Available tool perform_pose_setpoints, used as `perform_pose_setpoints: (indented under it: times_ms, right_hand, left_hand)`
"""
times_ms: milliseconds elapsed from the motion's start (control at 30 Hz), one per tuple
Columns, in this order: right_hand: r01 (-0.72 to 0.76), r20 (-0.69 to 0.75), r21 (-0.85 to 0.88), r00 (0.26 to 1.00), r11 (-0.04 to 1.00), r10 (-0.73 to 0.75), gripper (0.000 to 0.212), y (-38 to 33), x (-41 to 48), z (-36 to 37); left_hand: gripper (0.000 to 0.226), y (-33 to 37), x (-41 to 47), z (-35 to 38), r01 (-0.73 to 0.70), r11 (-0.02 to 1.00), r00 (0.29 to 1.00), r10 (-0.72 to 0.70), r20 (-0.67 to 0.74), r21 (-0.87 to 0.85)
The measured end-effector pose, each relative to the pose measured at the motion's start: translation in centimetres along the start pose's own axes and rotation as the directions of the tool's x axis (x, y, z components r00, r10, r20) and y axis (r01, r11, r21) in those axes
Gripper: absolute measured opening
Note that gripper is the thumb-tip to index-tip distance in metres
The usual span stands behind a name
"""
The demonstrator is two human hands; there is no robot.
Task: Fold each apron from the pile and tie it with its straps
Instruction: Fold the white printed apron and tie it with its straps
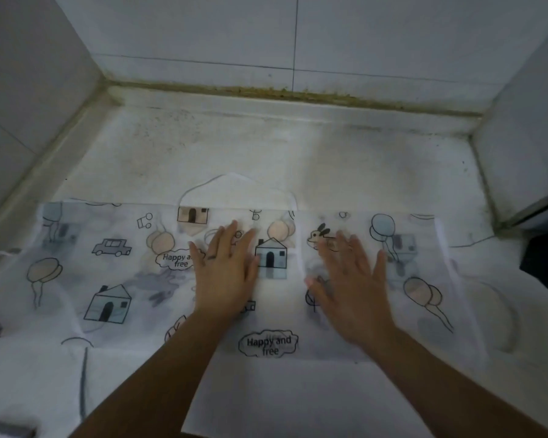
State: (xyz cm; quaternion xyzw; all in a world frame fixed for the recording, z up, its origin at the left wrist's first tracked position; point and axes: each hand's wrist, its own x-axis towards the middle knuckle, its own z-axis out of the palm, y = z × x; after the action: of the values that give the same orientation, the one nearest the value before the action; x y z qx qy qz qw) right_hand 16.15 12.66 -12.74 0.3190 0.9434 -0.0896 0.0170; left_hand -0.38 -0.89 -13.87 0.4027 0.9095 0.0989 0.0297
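A person's left hand and right hand press palm-down, fingers spread and pinching nothing, on a thin apron printed with houses and balloons, near the middle of a stained white surface. The apron lies flat across that surface's near half. Its neck loop arcs toward the surface's back edge.

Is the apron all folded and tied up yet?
Not yet. The apron looks folded over once: its prints show through each other. The left hand and right hand lie flat on it, on the counter, pressing it smooth. More folds are left, and the strap lies loose, untied.
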Motion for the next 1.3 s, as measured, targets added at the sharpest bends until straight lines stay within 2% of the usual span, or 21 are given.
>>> perform_pose_setpoints:
  times_ms: [100, 200, 467, 533, 600, 633, 700, 800, 867, 933, 967, 1033, 1100, 1167, 1233, 1300]
  right_hand:
    - [0.024, 0.018, -0.026, 1.0, 0.999, -0.024, 0.066, -1.8, -3.8, 1.7]
    - [0.058, 0.057, -0.073, 0.997, 0.996, -0.054, 0.068, -0.5, -6.0, 2.8]
    - [-0.075, 0.056, -0.058, 0.995, 0.995, 0.078, 0.065, 6.1, -8.1, 1.9]
    - [-0.068, 0.032, -0.027, 0.997, 0.997, 0.069, 0.064, 8.7, -8.7, 1.5]
    - [-0.117, -0.087, 0.059, 0.989, 0.991, 0.122, 0.057, 10.7, -9.5, 0.9]
    - [-0.179, -0.18, 0.134, 0.963, 0.975, 0.202, 0.053, 11.2, -9.8, 0.5]
    - [-0.344, -0.306, 0.323, 0.844, 0.881, 0.442, 0.047, 11.6, -10.8, -0.5]
    - [-0.548, -0.181, 0.584, 0.631, 0.599, 0.754, 0.05, 11.4, -11.8, -1.3]
    - [-0.542, -0.088, 0.71, 0.565, 0.449, 0.821, 0.045, 11.6, -11.9, -1.7]
    - [-0.522, -0.004, 0.772, 0.567, 0.363, 0.824, 0.032, 11.9, -11.8, -2.3]
    - [-0.518, 0.034, 0.78, 0.595, 0.351, 0.803, 0.024, 12.0, -11.5, -2.5]
    - [-0.49, 0.098, 0.801, 0.676, 0.346, 0.731, 0.028, 12.5, -11.1, -3.3]
    - [-0.42, 0.16, 0.858, 0.768, 0.298, 0.62, 0.034, 13.2, -11.1, -4.5]
    - [-0.36, 0.168, 0.892, 0.824, 0.272, 0.54, 0.032, 14.4, -11.3, -5.2]
    - [-0.393, 0.186, 0.873, 0.815, 0.289, 0.548, 0.029, 15.1, -11.4, -5.0]
    - [-0.466, 0.193, 0.82, 0.772, 0.331, 0.606, 0.023, 15.3, -11.4, -4.4]
  left_hand:
    - [0.058, 1.8, -2.9, 0.4, -0.065, 0.997, 0.996, 0.068, 0.056, -0.049]
    - [0.064, 2.1, -5.1, 1.5, -0.144, 0.985, 0.978, 0.127, 0.164, 0.097]
    - [0.073, 2.4, -5.2, 1.5, -0.099, 0.987, 0.973, 0.069, 0.221, 0.129]
    - [0.076, 2.6, -5.2, 1.5, -0.09, 0.988, 0.97, 0.057, 0.236, 0.128]
    - [0.077, 2.9, -5.1, 1.5, -0.085, 0.988, 0.97, 0.052, 0.236, 0.131]
    - [0.077, 2.9, -5.0, 1.5, -0.077, 0.988, 0.972, 0.045, 0.231, 0.131]
    - [0.077, 3.3, -4.8, 1.5, -0.058, 0.992, 0.975, 0.032, 0.221, 0.116]
    - [0.067, 3.7, -4.8, 1.4, -0.042, 0.991, 0.974, 0.012, 0.225, 0.128]
    - [0.062, 3.8, -4.8, 1.4, -0.037, 0.991, 0.974, 0.007, 0.225, 0.13]
    - [0.062, 3.9, -4.9, 1.3, -0.041, 0.992, 0.976, 0.014, 0.216, 0.12]
    - [0.062, 3.8, -4.9, 1.3, -0.04, 0.993, 0.976, 0.015, 0.217, 0.115]
    - [0.061, 3.9, -4.8, 1.3, -0.039, 0.993, 0.974, 0.012, 0.227, 0.115]
    - [0.061, 3.9, -4.8, 1.1, -0.035, 0.993, 0.974, 0.01, 0.226, 0.11]
    - [0.06, 4.1, -4.8, 1.1, -0.032, 0.995, 0.974, 0.008, 0.228, 0.099]
    - [0.061, 4.5, -4.8, 1.2, -0.031, 0.994, 0.972, 0.006, 0.235, 0.105]
    - [0.061, 4.9, -4.9, 1.3, -0.032, 0.992, 0.969, 0.001, 0.248, 0.119]
